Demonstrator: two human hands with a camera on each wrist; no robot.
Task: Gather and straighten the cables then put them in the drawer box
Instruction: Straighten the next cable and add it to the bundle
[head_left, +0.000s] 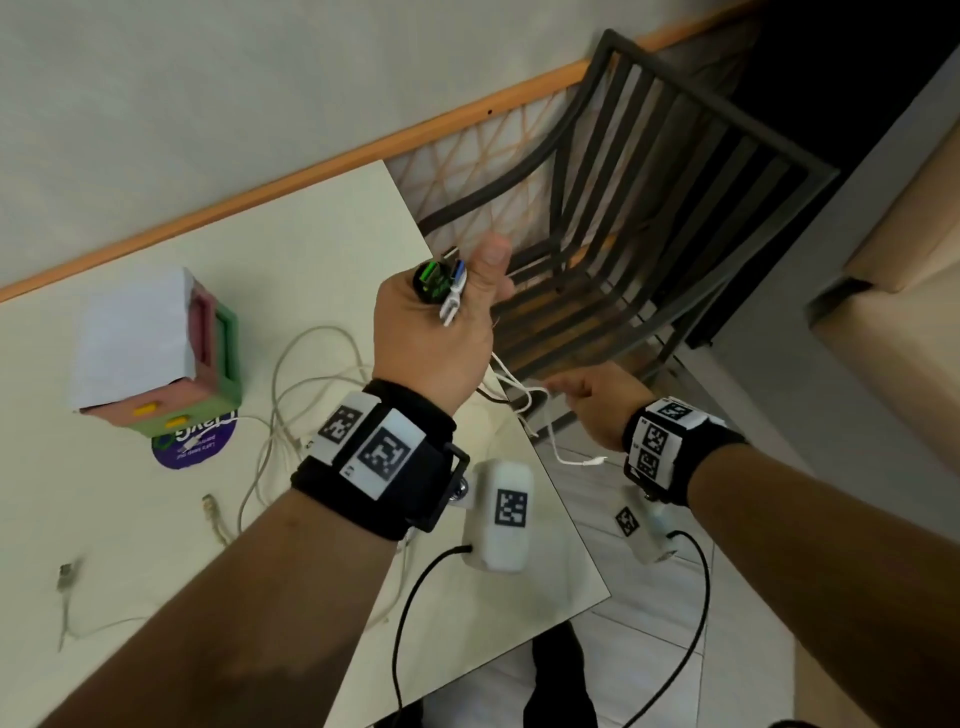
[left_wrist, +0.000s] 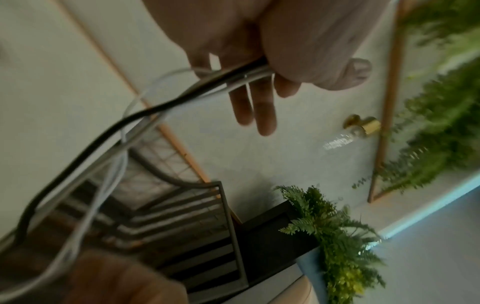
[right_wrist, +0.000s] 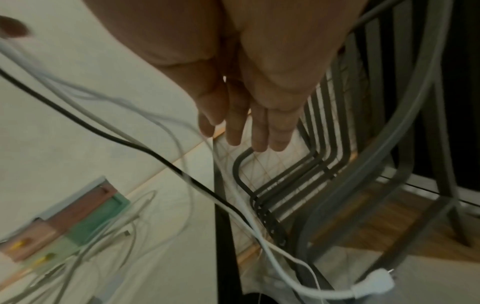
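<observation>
My left hand (head_left: 457, 296) is raised over the table's right corner and grips the plug ends of several cables (head_left: 441, 283), green, blue and white. In the left wrist view the thumb pins a black cable and white cables (left_wrist: 244, 75) against the fingers, and they trail down to the left. My right hand (head_left: 576, 397) is lower, just past the table edge, fingers straight (right_wrist: 246, 131) beside the hanging white cables (head_left: 540, 426) and holding nothing. More white cables (head_left: 311, 374) lie looped on the table. The pink and green drawer box (head_left: 208, 358) stands at the left.
A dark metal chair (head_left: 649, 234) stands close behind the cream table's (head_left: 291, 249) right corner. A purple round sticker (head_left: 192, 447) lies in front of the box. Loose cable ends (head_left: 213, 514) lie near the front left. A white plug (right_wrist: 374, 281) dangles over the floor.
</observation>
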